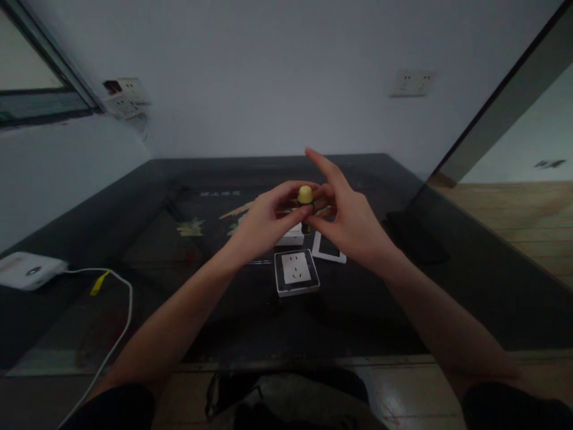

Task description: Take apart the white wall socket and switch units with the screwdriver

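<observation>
Above the middle of the table, both hands meet around what looks like a screwdriver (305,194) with a yellow-and-black handle, its rounded yellow end facing up. My left hand (268,215) closes on it from the left, thumb in front. From the right, my right hand (344,209) grips it between thumb and curled fingers, with the index finger stretched upward. The lower part of the tool is mostly hidden. Just below lies a square wall socket (296,272) with a dark surround. A white frame (329,248) and another white socket piece (290,236) lie behind it, partly covered by my hands.
The dark glossy table (224,310) reaches the wall. A white device (31,270) with a white cable (129,298) and yellow tag sits at the left. A dark flat object (416,236) lies at the right. Wall sockets (412,83) are mounted behind.
</observation>
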`<action>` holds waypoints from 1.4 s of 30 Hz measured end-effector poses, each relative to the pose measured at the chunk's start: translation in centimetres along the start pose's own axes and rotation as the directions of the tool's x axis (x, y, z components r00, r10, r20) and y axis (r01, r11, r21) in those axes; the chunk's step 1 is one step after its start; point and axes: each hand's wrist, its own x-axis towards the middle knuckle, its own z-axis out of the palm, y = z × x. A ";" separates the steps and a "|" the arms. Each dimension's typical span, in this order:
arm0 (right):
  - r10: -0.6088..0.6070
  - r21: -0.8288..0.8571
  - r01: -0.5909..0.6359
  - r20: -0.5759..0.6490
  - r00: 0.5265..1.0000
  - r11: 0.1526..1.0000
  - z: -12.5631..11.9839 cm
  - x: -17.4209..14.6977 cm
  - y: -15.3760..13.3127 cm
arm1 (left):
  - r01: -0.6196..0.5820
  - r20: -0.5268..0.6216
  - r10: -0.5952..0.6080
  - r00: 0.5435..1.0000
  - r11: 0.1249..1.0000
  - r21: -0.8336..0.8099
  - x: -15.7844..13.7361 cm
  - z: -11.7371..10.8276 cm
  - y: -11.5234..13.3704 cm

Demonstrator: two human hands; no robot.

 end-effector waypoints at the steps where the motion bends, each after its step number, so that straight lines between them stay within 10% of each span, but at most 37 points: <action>1: -0.006 0.039 0.006 -0.005 1.000 0.999 -0.1 0.0 -0.1 | -0.009 -0.013 0.009 1.000 1.000 -0.002 -0.1 -0.2 0.5; 7: 0.068 -0.093 -0.050 0.196 0.978 0.994 -0.8 0.1 1.1 | 0.062 -0.121 -0.060 0.991 0.998 0.016 -0.9 -3.3 2.8; 14: 0.155 -0.415 0.173 0.645 0.748 0.893 3.0 -1.0 2.3 | 0.143 0.010 -0.155 0.988 0.932 0.333 -1.7 -4.6 2.3; 27: 0.270 -0.495 0.202 0.722 0.637 0.845 5.1 -1.4 2.7 | 0.068 0.130 -0.155 0.979 0.859 0.507 -1.2 -3.7 0.3; 42: 0.221 -0.487 0.260 0.726 0.651 0.834 5.5 -1.6 3.4 | 0.084 0.163 -0.166 0.973 0.904 0.419 -1.3 -4.0 0.2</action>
